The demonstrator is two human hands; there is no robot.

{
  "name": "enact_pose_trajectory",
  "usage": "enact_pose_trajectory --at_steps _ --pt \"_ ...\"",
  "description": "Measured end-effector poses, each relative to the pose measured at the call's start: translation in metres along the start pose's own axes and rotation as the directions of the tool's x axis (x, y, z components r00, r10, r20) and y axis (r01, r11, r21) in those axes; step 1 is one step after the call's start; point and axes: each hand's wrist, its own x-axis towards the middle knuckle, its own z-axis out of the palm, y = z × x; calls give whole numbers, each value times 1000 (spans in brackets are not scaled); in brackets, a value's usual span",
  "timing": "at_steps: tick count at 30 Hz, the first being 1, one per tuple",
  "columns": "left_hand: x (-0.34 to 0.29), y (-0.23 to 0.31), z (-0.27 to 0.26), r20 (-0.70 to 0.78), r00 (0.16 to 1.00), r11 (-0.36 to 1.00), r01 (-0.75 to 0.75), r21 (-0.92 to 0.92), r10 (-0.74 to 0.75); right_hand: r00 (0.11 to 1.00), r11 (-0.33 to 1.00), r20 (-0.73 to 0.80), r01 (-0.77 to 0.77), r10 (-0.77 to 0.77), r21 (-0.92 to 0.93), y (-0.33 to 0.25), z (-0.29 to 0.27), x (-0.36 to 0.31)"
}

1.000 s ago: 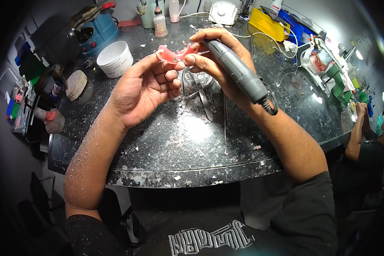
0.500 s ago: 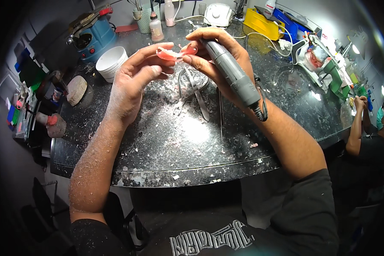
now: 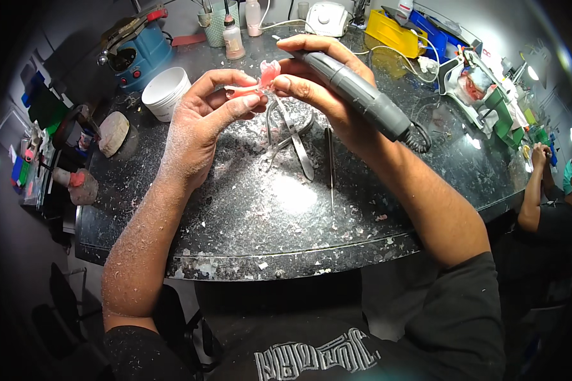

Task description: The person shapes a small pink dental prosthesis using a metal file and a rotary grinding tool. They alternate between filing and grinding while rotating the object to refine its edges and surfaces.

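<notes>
Over the worktop, a curved pink denture plate (image 3: 270, 72) is pinched between my two hands. One end of it sticks up while the other lies low at the left fingers. My left hand (image 3: 204, 108), dusted with white powder, is closed on the lower end with thumb and fingers. In my right hand (image 3: 311, 92), the thumb and fingers press on the denture plate's right side. A grey rotary handpiece (image 3: 356, 95) also lies in that hand, slanting across it, its narrow tip up past the fingers and clear of the plate.
Beneath the hands lie a metal spatula (image 3: 302, 155) and a thin pointed tool (image 3: 332, 184) on the dusty black worktop (image 3: 248, 209). A white tub (image 3: 165, 92) and a blue machine (image 3: 140, 57) stand left. Farther back are a bottle (image 3: 233, 41) and yellow bin (image 3: 388, 35).
The denture plate has turned in my fingers, so one end stands upright. My left thumb has closed onto it. The handpiece's rear end has swung right.
</notes>
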Motion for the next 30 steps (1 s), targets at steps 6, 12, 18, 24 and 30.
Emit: enact_pose_trajectory --at_steps 6,12,18,24,30 --pt "0 2 0 9 1000 1000 0 0 0 1000 1000 10 -4 4 -17 -5 2 -1" --pt "0 0 1 16 1000 1000 12 8 -12 998 997 3 61 -61 -49 -2 4 -3" --pt "-4 4 5 71 997 999 23 -30 -21 991 982 30 132 -130 -132 -2 5 -4" --pt "-1 -4 -6 104 994 989 -16 -145 31 976 955 16 216 -218 -201 -1 10 -4" --pt "0 -3 5 -2 990 979 -141 -150 142 789 638 142 576 -598 -511 -26 6 2"
